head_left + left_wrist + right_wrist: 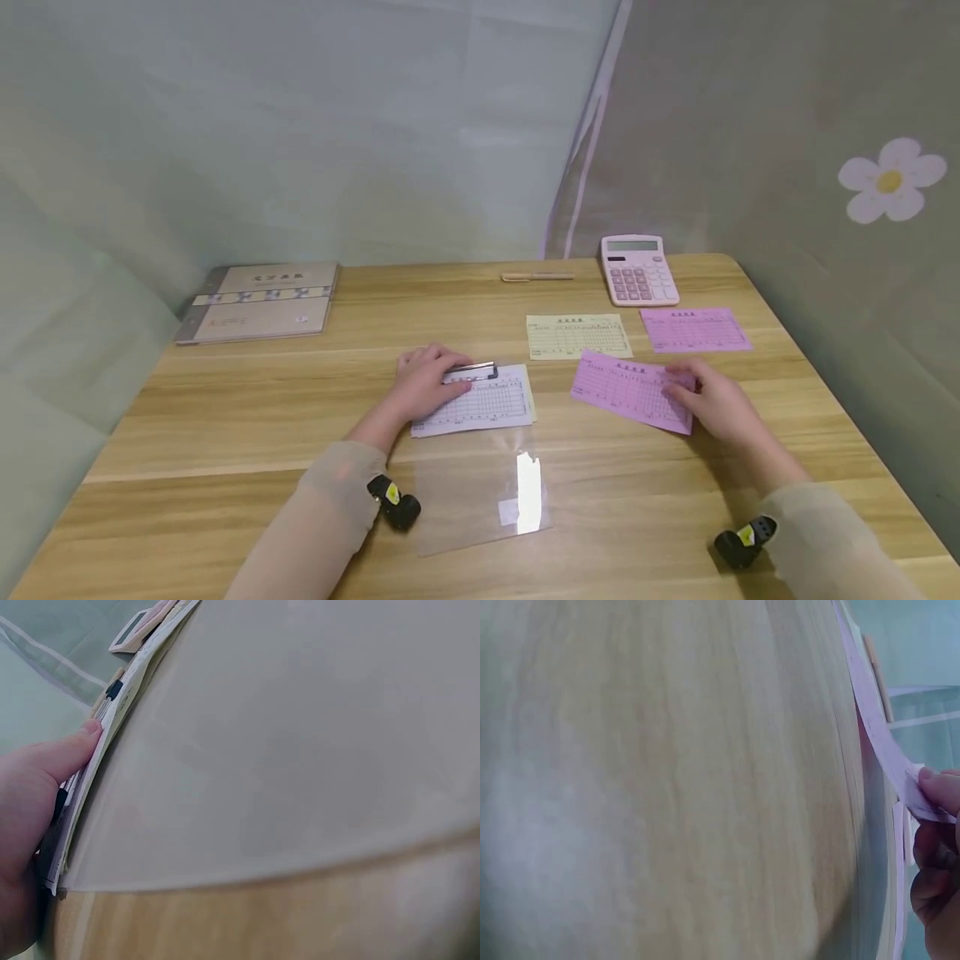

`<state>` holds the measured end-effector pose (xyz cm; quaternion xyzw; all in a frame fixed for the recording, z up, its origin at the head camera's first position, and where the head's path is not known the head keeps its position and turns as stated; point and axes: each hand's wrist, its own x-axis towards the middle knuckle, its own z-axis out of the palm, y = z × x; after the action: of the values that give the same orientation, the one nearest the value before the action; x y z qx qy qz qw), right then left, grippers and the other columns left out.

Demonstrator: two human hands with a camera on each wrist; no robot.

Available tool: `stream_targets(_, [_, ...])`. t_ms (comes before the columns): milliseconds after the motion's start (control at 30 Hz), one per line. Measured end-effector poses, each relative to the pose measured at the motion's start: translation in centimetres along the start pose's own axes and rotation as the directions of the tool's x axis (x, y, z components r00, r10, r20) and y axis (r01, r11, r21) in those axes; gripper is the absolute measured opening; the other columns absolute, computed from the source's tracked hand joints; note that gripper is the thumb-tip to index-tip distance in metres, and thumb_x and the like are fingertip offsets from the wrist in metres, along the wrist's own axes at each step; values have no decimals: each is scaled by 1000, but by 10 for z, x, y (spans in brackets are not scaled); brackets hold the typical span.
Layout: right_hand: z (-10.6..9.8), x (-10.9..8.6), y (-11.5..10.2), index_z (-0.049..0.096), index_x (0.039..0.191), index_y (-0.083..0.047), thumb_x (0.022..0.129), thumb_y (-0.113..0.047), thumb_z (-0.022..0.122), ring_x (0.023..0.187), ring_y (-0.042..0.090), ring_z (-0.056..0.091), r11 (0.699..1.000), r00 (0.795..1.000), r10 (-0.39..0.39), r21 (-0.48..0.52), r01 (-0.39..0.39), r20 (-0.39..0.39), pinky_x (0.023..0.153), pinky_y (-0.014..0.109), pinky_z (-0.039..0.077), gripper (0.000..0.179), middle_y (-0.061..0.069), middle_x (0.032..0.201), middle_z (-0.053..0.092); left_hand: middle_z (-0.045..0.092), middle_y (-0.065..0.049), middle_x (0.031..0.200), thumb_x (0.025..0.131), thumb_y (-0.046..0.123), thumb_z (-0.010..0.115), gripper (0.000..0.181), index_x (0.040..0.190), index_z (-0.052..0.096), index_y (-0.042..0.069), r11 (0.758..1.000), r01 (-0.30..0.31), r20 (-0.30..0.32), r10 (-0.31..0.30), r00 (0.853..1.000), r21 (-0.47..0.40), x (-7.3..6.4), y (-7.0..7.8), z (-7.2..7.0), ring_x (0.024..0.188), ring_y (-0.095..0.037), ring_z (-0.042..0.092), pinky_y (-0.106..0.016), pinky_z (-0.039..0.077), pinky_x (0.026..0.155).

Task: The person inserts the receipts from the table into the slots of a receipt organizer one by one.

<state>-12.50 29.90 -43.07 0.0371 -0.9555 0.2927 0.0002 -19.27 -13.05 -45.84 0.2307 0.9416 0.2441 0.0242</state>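
My left hand (429,385) grips the top of a clear clipboard (465,492) at its metal clip (480,371). The thumb lies over a white printed form (480,404), and a yellowish sheet edge shows beneath it. In the left wrist view, the thumb is on the near side of the papers (112,727); most of the other fingers are hidden. To the right, my right hand (716,404) pinches the right end of a pink printed form (626,387) between thumb and fingers. The right wrist view shows this pink form (877,739) bending up off the table.
Beyond the hands lie a yellow form (577,336) and another pink form (695,330). A pink calculator (640,271) and a pen (537,276) are near the back edge. An account book (262,302) lies at the back left of the wooden table (225,408).
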Motion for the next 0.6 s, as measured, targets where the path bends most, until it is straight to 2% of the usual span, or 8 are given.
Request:
stream_targets(100, [2, 0, -1, 60, 109, -5, 92, -27, 60, 76, 20, 51, 1000, 999, -12, -4, 12, -37, 64, 33, 42, 27, 9, 91, 62, 54, 0, 117, 88, 42, 61, 38, 122, 61, 24, 1000, 0, -6, 0, 1000, -3, -1, 1, -1, 110, -21, 46, -47, 19, 96])
stream_targets(167, [2, -1, -1, 61, 106, -5, 92, -25, 61, 75, 19, 51, 1000, 999, -5, -11, 4, -45, 63, 31, 42, 25, 8, 90, 62, 54, 0, 118, 88, 42, 61, 38, 122, 61, 24, 1000, 1, -7, -1, 1000, -2, -1, 1, -1, 110, -21, 45, -47, 19, 96])
stream_targets(400, [-4, -1, -6, 60, 112, -2, 92, -22, 60, 72, 21, 48, 1000, 999, 6, -8, -6, -46, 56, 28, 40, 28, 9, 86, 57, 54, 0, 119, 88, 43, 61, 38, 122, 61, 24, 1000, 5, -8, -5, 1000, 1, 0, 1, 1, 111, -21, 45, -47, 19, 96])
stream_targets(500, [-8, -1, -15, 59, 115, -1, 92, -16, 60, 73, 21, 47, 999, 998, -35, -24, 34, -56, 57, 28, 39, 27, 9, 86, 56, 54, 1, 118, 88, 44, 61, 39, 122, 61, 25, 1000, 10, -4, -10, 1000, 2, 0, 0, 1, 110, -20, 45, -46, 19, 96])
stream_targets(600, [-12, 0, -29, 61, 114, -2, 90, -9, 61, 73, 21, 46, 991, 989, -128, -54, 124, -78, 59, 29, 39, 25, 7, 86, 56, 54, 1, 118, 88, 44, 60, 40, 123, 60, 25, 1000, 10, -3, -10, 1000, 5, 1, -1, 1, 109, -19, 45, -46, 19, 95])
